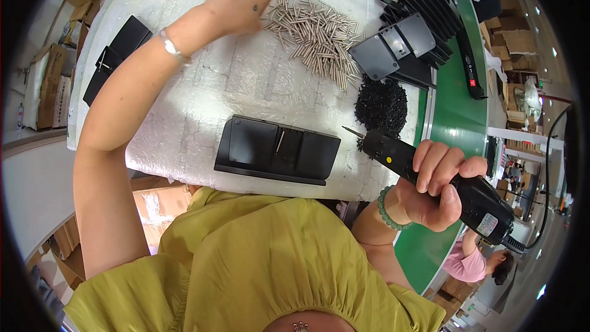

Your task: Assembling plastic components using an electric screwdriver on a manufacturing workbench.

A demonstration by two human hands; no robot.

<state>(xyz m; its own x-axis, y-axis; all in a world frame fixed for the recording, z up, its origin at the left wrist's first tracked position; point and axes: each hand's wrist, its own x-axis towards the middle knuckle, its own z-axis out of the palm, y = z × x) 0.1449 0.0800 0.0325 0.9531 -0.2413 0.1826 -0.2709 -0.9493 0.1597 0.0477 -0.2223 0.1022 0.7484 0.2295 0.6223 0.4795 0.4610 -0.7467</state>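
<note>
My right hand [439, 181] is wrapped round a black electric screwdriver [402, 157], whose thin bit points left over the table. My left hand [243, 6] is at the left edge of a pile of small silver metal pins [319, 37]. Its fingers are curled closed, and whatever they hold is hidden. In front of me lies a black plastic housing [255, 147] with a recess across its middle, where a single metal pin [280, 142] rests. Close to the bit sits a heap of small black screws [382, 107].
Several black parts [424, 12] are stacked at the far right, with a grey-black housing [393, 46] against them. Another black housing [117, 58] lies at the left edge of the foam-covered table [184, 104]. A green conveyor [458, 129] runs along the right; a person in pink [467, 261] is beyond it.
</note>
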